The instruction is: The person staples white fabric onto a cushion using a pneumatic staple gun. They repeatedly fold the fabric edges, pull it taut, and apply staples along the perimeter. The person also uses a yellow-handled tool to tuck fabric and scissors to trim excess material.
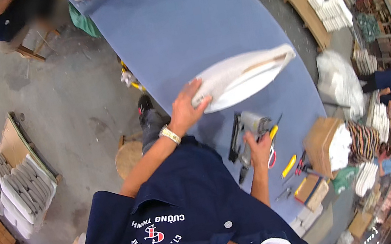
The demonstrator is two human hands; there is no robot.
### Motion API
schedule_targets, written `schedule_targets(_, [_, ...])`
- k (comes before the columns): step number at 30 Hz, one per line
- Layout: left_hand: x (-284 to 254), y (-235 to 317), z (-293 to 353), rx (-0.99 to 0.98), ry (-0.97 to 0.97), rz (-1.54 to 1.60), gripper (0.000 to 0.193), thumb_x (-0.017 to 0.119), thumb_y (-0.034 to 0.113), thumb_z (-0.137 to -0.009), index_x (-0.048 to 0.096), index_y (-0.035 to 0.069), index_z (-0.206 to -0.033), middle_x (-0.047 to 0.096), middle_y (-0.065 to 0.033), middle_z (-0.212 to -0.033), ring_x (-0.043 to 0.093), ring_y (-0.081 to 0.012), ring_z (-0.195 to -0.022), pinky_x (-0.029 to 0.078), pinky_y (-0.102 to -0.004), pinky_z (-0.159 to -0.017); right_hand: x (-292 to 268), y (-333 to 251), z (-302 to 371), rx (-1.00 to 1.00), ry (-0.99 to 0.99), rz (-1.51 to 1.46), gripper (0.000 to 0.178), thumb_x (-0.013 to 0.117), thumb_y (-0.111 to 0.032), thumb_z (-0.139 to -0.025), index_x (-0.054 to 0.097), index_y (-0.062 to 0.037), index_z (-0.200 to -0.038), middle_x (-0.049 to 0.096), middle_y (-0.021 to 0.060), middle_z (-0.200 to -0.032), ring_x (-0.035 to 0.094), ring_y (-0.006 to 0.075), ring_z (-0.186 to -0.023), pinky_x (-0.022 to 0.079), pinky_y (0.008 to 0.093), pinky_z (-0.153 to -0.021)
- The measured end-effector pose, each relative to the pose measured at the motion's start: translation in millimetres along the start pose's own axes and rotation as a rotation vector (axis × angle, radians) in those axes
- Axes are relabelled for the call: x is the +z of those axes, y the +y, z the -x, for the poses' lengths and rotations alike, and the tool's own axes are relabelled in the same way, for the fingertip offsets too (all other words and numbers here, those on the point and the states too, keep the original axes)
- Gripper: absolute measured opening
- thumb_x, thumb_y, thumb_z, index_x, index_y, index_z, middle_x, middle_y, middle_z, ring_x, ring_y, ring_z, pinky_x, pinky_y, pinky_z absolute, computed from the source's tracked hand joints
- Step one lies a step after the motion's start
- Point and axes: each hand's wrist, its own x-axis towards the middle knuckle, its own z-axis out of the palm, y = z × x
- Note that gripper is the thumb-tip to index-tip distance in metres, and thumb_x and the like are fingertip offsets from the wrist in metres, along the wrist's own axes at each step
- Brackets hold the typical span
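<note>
The right hand (260,150) grasps a staple gun (254,121). Farther, the left hand (188,106) grips the left end of a white upholstered pad (235,82), which is tilted over the blue table (162,23). The present step seems positioning pad and gun; next calls for a steady left grip.

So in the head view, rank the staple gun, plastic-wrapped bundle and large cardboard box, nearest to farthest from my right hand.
1. Staple gun, in your right hand
2. Large cardboard box, to its right
3. Plastic-wrapped bundle, upper right, past the table
</note>
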Motion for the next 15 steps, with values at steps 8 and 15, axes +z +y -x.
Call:
schedule_targets(8, [-2.1, 6.3, 2.0, 0.057, -0.007, -0.021, 0.061, 0.081, 0.026, -0.089, 0.060, 0.007, -0.143, 0.061, -0.0208, -0.145, 0.058, -0.0393, -0.134, 0.049, -0.0451, -0.111, 38.0, -103.0, 9.2, -0.312, -0.368, -0.038, 0.063, 0.081, 0.000, -0.084, 0.056, 0.0019, -0.143, 0.069, 0.0111, -0.120, 0.066, 0.0147, -0.100, 0.056, 0.0298, -0.085])
schedule_targets(15, [0.9, -1.0, 10.3, 0.079, -0.067, -0.001, 0.069, 0.083, 0.024, -0.085, 0.057, 0.014, -0.148, 0.056, -0.0194, -0.151, 0.052, -0.0442, -0.139, 0.049, -0.0492, -0.112, 51.8, -109.4, 1.5, -0.335, -0.444, -0.003, 0.062, 0.077, -0.005, -0.082, 0.059, 0.0004, -0.141, 0.071, 0.0141, -0.126, 0.068, 0.0186, -0.114, 0.052, 0.0315, -0.099])
